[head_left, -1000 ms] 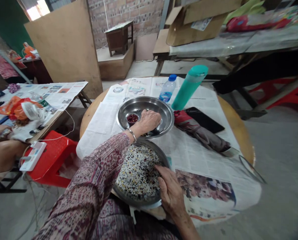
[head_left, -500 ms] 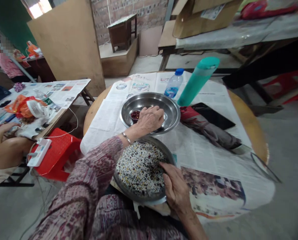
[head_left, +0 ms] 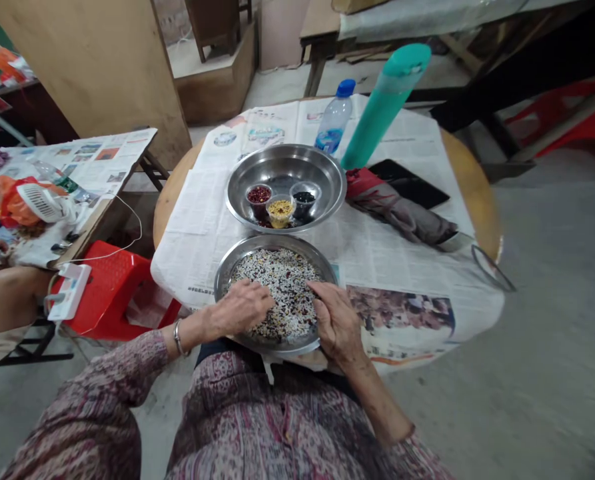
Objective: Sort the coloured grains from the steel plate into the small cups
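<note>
A steel basin (head_left: 222, 267) near the table's front edge holds a mix of white, black, yellow and dark red grains (head_left: 287, 273). Over its left side, my left hand (head_left: 244, 307) has its fingers curled down to the grains; the fingertips are hidden. My right hand (head_left: 338, 323) lies across the right rim, index finger and thumb apart over the grains. Behind stands a second steel basin (head_left: 287, 155) with three small clear cups: one of dark red beans (head_left: 258, 194), one of yellow kernels (head_left: 280, 209) and one of black beans (head_left: 304, 197).
Newspaper (head_left: 192, 227) covers the round table. Behind the basins are a water bottle (head_left: 334, 120), a tall teal bottle (head_left: 384, 110), a folded umbrella (head_left: 402, 210) and a dark flat tablet (head_left: 410, 183). Left are a red stool (head_left: 112, 287) with a power strip (head_left: 70, 291) and another person's arm.
My left hand has moved back from the far basin to the grains in the near one, uncovering the cups. My right hand stays at the near basin's right side. The view has tilted down.
</note>
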`<state>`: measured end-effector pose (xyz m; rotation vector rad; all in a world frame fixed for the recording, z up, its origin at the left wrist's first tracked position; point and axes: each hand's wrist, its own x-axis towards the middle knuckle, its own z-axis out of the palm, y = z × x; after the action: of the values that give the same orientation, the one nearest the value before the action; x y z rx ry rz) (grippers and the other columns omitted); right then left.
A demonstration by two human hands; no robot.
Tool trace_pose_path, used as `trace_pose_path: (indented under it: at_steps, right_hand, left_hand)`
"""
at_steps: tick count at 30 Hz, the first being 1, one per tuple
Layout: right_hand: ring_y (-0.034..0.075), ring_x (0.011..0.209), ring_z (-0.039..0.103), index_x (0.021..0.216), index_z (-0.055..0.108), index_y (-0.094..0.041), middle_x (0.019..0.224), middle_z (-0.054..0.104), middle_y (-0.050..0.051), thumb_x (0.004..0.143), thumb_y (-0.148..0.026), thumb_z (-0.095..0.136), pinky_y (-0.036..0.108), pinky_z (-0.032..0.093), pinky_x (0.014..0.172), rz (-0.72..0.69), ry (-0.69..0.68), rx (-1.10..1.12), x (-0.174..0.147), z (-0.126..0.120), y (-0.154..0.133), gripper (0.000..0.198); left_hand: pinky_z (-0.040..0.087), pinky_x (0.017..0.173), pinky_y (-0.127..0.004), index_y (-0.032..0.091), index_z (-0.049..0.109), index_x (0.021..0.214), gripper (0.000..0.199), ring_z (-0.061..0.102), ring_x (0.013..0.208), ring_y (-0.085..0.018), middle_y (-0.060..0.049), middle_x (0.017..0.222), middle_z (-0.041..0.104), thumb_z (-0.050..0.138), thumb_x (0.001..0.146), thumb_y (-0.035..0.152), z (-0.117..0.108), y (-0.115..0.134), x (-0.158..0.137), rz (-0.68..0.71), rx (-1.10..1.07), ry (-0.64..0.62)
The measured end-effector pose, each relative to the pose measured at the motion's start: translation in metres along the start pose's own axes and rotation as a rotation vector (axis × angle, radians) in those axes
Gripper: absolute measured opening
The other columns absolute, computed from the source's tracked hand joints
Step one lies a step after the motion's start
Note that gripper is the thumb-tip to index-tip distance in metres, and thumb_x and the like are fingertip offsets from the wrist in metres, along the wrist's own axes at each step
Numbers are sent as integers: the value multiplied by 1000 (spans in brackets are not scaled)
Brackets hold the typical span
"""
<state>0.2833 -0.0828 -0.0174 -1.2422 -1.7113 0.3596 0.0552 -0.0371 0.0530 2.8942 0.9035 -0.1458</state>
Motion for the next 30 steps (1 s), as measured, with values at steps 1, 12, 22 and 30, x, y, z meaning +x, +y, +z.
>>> trace_pose_path:
  at_steps: [1,12,22,30]
  right_hand:
    - [25,117,62,130,63,-24,122,71,9,100,-26,44,49,51,102,3,4,0,0,0,0,36]
    - [25,116,62,133,62,-24,122,71,9,101,-24,43,48,52,102,-49,40,-10,2,2,1,37]
    - [25,117,62,136,59,-24,123,71,9,101,-25,44,47,52,102,-57,54,-1,1,3,2,38]
    - [26,123,60,142,55,-22,132,66,13,102,-27,42,49,51,105,-51,58,8,1,3,1,42]
  left_hand:
    - [47,85,-35,17,63,93,14,59,94,-21,-7,97,66,51,98,20,0,-8,3,-79,9,26]
    - [51,97,-37,18,61,114,20,60,104,-21,-7,111,59,58,94,14,-2,-9,52,-241,-367,89]
    - [48,98,-33,20,65,114,21,58,109,-19,-7,121,64,48,102,20,-10,27,8,235,-296,-19]
    - [44,106,-45,16,61,122,26,48,125,-28,-13,132,57,47,100,19,7,12,64,199,11,91]
